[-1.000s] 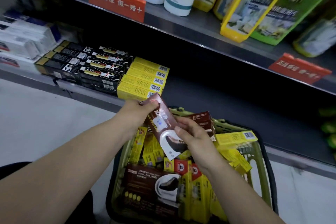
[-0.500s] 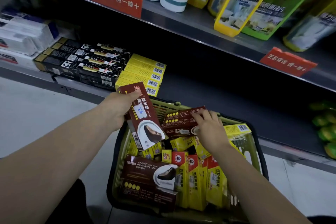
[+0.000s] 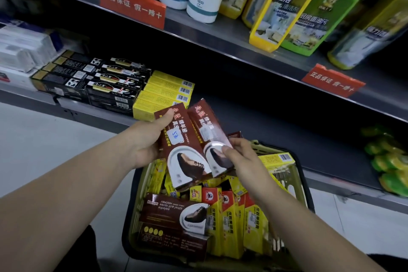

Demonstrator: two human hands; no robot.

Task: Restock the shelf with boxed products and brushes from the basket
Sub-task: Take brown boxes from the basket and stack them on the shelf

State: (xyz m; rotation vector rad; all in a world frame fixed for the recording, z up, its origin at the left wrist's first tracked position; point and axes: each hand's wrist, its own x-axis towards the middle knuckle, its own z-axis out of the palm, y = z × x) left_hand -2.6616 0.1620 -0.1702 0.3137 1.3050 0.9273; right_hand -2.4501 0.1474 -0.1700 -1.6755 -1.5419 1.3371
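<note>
held boxes (image 3: 187, 150): brown, white oval with dark shoe
shelf boxes (image 3: 167, 90): yellow (barcodes black-on-white)
basket (image 3: 295, 174): olive green

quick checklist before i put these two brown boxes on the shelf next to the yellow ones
1. Grip of left hand on left brown box: ok, thumb lies across its face.
2. Grip of right hand on right brown box: ok, pinched near its lower end.
3. Both boxes turned the same way: ok, shoe pictures both at the lower end.
4. Free room on the shelf right of the yellow boxes: ok, bare dark surface there.
5. Room at the back of that spot: cannot tell, too dark.
</note>
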